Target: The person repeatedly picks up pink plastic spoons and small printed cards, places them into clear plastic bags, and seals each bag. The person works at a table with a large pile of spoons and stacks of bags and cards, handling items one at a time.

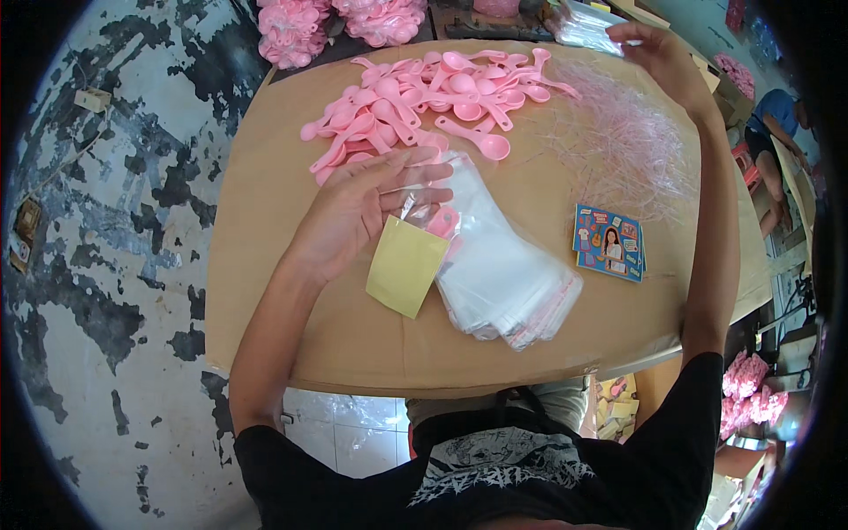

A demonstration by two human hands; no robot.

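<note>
Pinching a clear bag (422, 205) with pink spoon and yellow card, left hand (358, 212) grip clamped.

A crowded round cardboard table (265, 291): a heap of pink spoons (424, 102) fills the far middle, a tangle of thin pink strands (618, 150) spreads across the far right, and a stack of clear bags (503, 274) lies at the centre, with a yellow card (405, 265) touching its left edge and a small pile of printed cards (609, 243) just to its right. The left hand (362, 212) hangs over the stack's far-left corner; the right hand (658, 57) reaches over the far edge. Bare board shows along the left side and the near rim, and a narrow lane runs between the clear bags and the printed cards.
</note>
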